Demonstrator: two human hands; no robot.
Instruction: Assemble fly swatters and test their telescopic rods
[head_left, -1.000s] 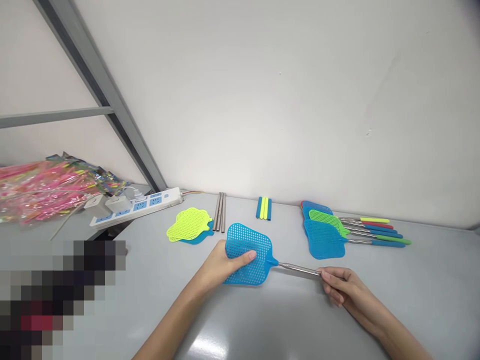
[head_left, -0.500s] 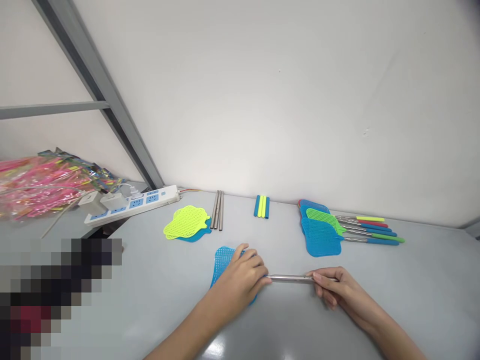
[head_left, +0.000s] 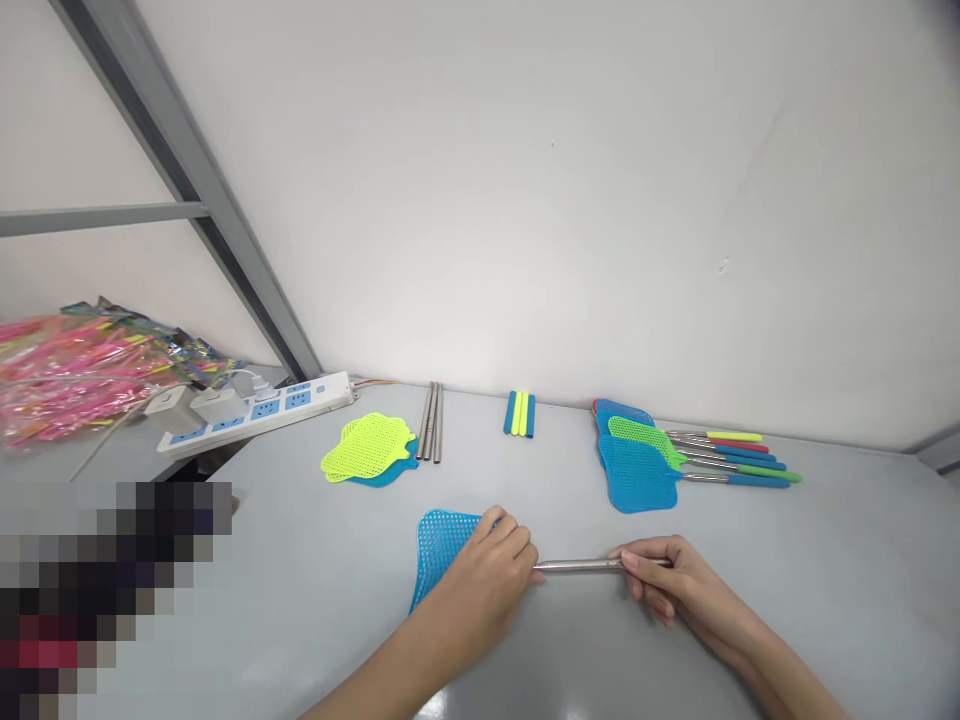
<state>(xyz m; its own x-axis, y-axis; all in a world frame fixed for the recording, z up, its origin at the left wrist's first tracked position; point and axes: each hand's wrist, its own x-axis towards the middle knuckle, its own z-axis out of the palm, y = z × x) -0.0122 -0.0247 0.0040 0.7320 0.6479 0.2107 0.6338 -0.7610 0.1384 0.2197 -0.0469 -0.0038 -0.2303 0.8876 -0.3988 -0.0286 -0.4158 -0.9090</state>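
Note:
A blue mesh fly swatter head [head_left: 442, 540] is gripped by my left hand [head_left: 495, 570] near its neck, partly hidden under the fingers. From there a metal rod [head_left: 577, 566] runs right to my right hand [head_left: 660, 575], whose thumb and fingers pinch it. My left fingers cover the spot where rod and head meet. Beyond my hands lie yellow swatter heads [head_left: 367, 447] on a blue one [head_left: 386, 475], three metal rods [head_left: 430, 422], and several blue and yellow handle sleeves [head_left: 519, 414]. Several swatters with rods and coloured handles [head_left: 640, 475] lie at the right.
A white power strip [head_left: 259, 415] with plugs sits at the left, beside a heap of pink items in clear wrapping [head_left: 82, 370]. A grey metal frame [head_left: 225, 240] rises there. The white wall [head_left: 525, 200] bounds the grey table [head_left: 337, 580]. A pixelated patch covers the lower left.
My left hand has turned and closed more tightly around the swatter's neck, and more of the blue mesh shows. My right hand stays on the rod. The view has shifted slightly.

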